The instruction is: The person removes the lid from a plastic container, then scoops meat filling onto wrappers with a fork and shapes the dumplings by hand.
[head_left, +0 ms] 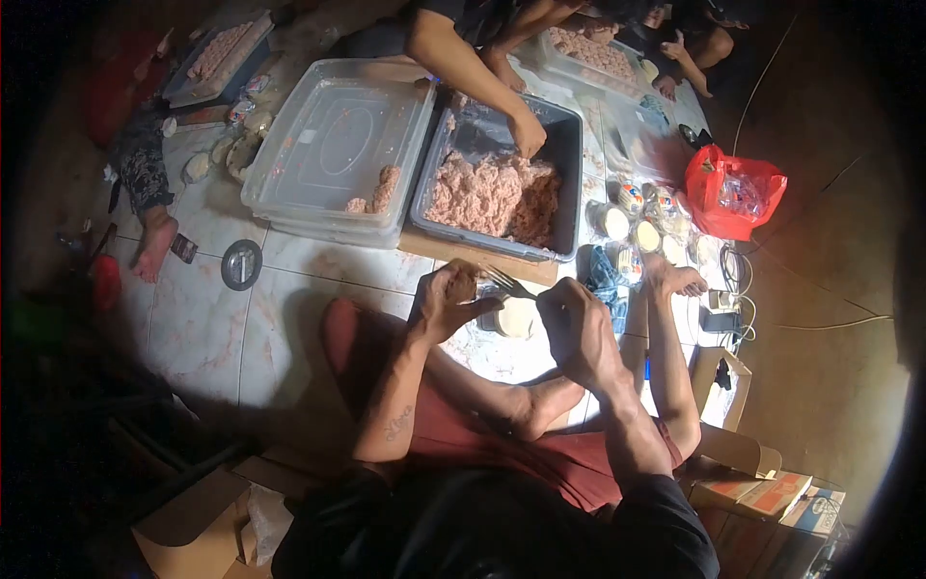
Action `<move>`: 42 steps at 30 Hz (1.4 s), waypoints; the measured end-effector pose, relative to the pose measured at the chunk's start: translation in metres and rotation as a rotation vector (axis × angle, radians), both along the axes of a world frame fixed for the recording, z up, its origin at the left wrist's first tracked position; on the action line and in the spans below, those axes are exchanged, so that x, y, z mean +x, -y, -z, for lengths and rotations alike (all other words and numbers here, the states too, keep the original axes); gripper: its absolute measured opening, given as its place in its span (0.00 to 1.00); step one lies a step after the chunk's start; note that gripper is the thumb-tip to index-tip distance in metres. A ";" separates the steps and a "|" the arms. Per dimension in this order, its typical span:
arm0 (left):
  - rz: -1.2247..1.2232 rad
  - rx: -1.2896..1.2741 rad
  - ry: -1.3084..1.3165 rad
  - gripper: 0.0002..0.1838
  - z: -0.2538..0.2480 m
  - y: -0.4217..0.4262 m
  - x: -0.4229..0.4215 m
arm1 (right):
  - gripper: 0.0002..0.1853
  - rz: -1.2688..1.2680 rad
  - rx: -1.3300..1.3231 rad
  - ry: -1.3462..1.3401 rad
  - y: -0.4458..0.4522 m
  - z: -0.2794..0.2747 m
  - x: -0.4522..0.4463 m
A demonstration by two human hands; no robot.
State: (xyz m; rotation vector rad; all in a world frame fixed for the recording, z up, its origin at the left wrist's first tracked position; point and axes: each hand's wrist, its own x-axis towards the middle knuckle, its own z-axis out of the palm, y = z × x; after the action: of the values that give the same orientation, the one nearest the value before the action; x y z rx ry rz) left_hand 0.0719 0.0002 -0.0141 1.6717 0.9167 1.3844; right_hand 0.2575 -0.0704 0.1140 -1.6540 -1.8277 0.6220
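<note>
My right hand (577, 328) is closed round a metal fork (508, 283), whose tines point up and left toward my other hand. My left hand (449, 301) is held palm inward just left of the tines, its fingers curled; something small and pinkish seems to lie at the fingers, too small to make out. Below and between the hands, a round pale tub (516, 317) stands on the tiled floor. In front of me, a grey bin (576, 183) holds minced pink meat (492, 193), and another person's hand (528, 132) reaches into it.
Left of the bin stand stacked clear trays (333, 145) with a few meat pieces. To the right are several small tubs (646, 234), a blue cloth (604, 280) and a red plastic bag (735, 193). Cardboard boxes (762, 492) sit at the lower right. Other people sit around.
</note>
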 end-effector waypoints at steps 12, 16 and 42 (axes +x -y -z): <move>0.218 -0.036 0.125 0.18 -0.022 0.008 0.002 | 0.03 0.134 0.096 -0.127 0.035 0.006 0.018; 0.243 -0.328 -0.405 0.20 -0.038 0.013 0.011 | 0.01 0.064 0.087 -0.114 0.042 0.032 0.000; 0.251 -0.253 -0.158 0.21 -0.026 0.019 0.020 | 0.03 0.261 0.026 -0.267 0.058 0.020 0.009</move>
State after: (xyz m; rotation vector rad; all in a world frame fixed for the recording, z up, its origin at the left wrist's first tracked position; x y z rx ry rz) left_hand 0.0914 -0.0191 0.0117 1.6523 0.8935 0.9400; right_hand 0.2662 -0.1284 0.0942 -1.6670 -1.3989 0.6644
